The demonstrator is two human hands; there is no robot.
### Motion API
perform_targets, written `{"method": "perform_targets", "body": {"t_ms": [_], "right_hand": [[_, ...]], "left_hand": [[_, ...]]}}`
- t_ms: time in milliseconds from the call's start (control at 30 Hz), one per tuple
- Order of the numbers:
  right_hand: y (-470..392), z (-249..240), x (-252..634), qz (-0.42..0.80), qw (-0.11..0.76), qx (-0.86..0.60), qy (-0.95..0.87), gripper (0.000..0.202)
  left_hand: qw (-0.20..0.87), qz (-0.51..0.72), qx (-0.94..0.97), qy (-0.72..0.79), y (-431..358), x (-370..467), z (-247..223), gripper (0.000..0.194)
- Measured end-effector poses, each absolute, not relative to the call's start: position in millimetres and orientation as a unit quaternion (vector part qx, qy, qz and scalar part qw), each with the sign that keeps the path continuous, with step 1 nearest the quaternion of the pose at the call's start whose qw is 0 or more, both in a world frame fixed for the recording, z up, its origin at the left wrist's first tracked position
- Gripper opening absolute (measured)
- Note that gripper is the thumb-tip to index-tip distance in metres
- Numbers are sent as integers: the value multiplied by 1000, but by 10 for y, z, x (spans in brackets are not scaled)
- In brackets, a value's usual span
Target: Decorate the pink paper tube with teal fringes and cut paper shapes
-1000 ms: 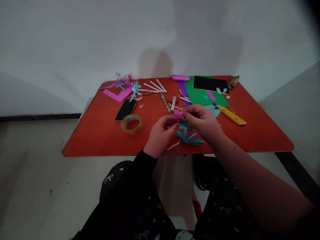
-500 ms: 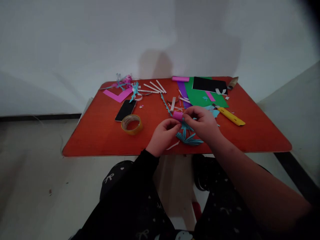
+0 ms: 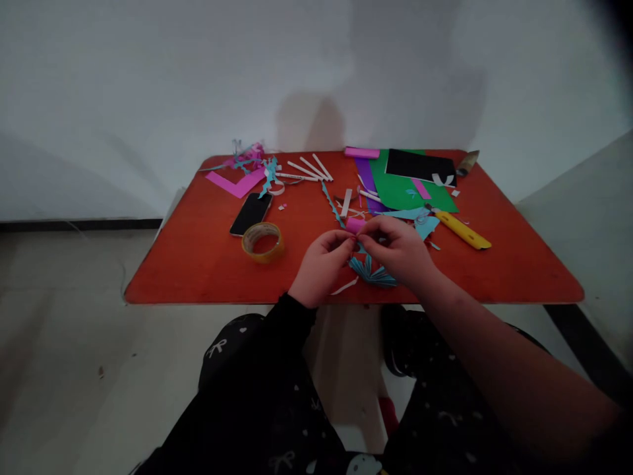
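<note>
Close together over the near middle of the table, my left hand [image 3: 321, 265] and my right hand [image 3: 398, 247] meet at the fingertips. Both pinch at the lower edge of a small pink paper piece [image 3: 355, 225], which looks curled and is partly covered by my fingers. Just below them lies a pleated blue paper fan [image 3: 372, 272], its right side near my right palm. A thin white paper strip [image 3: 345, 286] rests beside my left wrist. Cut light-blue paper [image 3: 426, 225] sticks out behind my right hand.
On the red table [image 3: 173, 270] are a tape roll [image 3: 262, 243], a phone [image 3: 251, 214], white paper sticks [image 3: 309, 167] and pink paper [image 3: 236, 183]. To the right lie a yellow box cutter [image 3: 462, 229], green paper [image 3: 390, 188] and a black sheet [image 3: 420, 167]. A wall stands behind.
My right fingertips have moved down and left from the pink paper's right edge to meet my left fingertips at its lower edge. The view has shifted slightly.
</note>
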State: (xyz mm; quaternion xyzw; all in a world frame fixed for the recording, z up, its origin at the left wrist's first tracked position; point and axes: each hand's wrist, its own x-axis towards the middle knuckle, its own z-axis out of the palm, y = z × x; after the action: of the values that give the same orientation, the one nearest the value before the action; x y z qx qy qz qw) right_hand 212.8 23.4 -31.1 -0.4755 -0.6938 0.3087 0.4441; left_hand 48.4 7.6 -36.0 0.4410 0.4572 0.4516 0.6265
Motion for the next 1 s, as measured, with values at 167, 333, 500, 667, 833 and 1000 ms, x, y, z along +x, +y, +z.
{"method": "perform_targets", "body": {"t_ms": [167, 333, 500, 667, 833, 1000], "right_hand": [[242, -307, 2125, 283, 441, -480, -704, 4], [248, -314, 2129, 242, 438, -466, -729, 6], [261, -334, 2150, 185, 448, -451, -749, 8], [239, -325, 2146, 157, 455, -435, -761, 10], [222, -312, 2133, 177, 470, -433, -749, 8], [231, -293, 2141, 188, 480, -411, -752, 8]], "left_hand": [[615, 457, 447, 463, 70, 470, -367, 21], [608, 459, 451, 465, 68, 453, -339, 22], [595, 458, 469, 466, 56, 456, -277, 22], [598, 458, 465, 465, 47, 463, -274, 22], [610, 458, 453, 462, 46, 456, -275, 23], [611, 460, 459, 452, 44, 446, -257, 24]]}}
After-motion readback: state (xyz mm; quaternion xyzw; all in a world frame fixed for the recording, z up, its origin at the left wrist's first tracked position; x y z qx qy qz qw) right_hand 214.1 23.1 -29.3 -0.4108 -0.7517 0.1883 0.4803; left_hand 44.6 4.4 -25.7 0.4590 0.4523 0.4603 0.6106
